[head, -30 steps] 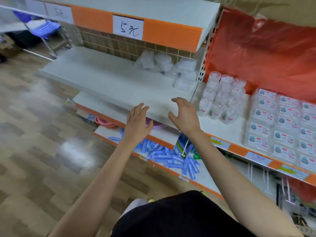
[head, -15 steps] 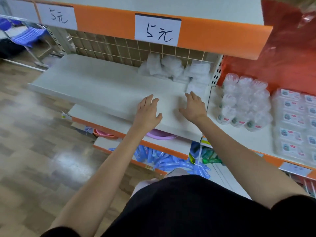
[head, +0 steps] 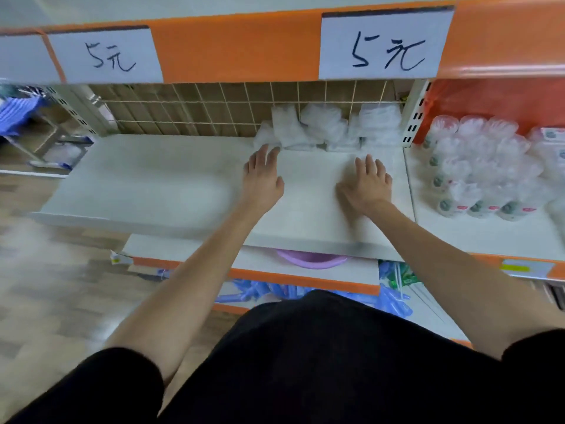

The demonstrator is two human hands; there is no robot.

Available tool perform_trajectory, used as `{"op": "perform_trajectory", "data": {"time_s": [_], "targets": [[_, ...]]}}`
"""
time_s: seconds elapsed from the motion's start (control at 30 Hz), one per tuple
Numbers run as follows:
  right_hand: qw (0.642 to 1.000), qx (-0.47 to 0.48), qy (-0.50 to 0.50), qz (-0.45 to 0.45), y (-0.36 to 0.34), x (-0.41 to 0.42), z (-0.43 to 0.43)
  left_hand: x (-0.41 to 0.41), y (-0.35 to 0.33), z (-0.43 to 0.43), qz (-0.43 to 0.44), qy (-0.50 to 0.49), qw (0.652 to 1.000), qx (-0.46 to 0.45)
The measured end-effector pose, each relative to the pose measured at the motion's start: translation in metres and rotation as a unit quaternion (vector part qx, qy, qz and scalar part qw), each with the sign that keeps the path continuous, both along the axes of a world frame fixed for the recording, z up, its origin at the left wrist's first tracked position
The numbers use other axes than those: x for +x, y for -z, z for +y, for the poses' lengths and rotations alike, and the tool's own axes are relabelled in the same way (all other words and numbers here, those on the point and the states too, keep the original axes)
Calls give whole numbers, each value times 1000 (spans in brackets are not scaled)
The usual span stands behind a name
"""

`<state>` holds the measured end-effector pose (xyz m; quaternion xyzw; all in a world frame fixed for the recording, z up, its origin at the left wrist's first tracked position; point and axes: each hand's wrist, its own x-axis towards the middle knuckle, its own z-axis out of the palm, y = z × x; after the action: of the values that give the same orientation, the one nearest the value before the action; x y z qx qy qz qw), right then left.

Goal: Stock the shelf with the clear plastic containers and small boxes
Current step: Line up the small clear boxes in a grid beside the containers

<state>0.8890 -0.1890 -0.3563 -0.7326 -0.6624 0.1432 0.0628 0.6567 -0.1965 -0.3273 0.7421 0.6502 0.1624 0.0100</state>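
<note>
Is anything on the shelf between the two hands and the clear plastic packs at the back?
Nothing visible. Only bare shelf lies between the right hand and the packs; the left hand is at their front edge.

We see a matt white shelf, smooth like painted metal. At 12 o'clock the orange price strip looks glossy, its paper label matt. Behind, a thin wire grid fronts dull brown cardboard. The bagged packs at 1 o'clock are crinkly translucent plastic; the clear plastic containers at 3 o'clock shine. The wood-look floor at 8 o'clock gleams. Our sleeve is matt black cloth.
</note>
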Motion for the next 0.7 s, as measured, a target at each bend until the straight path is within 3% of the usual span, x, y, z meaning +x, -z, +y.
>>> {"op": "perform_trajectory", "data": {"time_s": [0.13, 0.27, 0.43, 0.57, 0.7], "targets": [[999, 49, -8, -10, 5, -35, -5, -24, -24, 42, -1, 8, 1000, 27], [998, 60, -2, -21, 7, -60, -8, -35, -44, 84, 50, 102, 993, 40], [996, 88, 0, -20, 4, -74, -11, -37, -41, 128, 132, 204, 970, -3], [994, 104, 36, -24, 8, -78, -14, -37, -31, 147, 144, 244, 958, -47], [993, 102, 50, -15, 11, -78, -16, -40, -26, 157, 131, 259, 957, 17]]}}
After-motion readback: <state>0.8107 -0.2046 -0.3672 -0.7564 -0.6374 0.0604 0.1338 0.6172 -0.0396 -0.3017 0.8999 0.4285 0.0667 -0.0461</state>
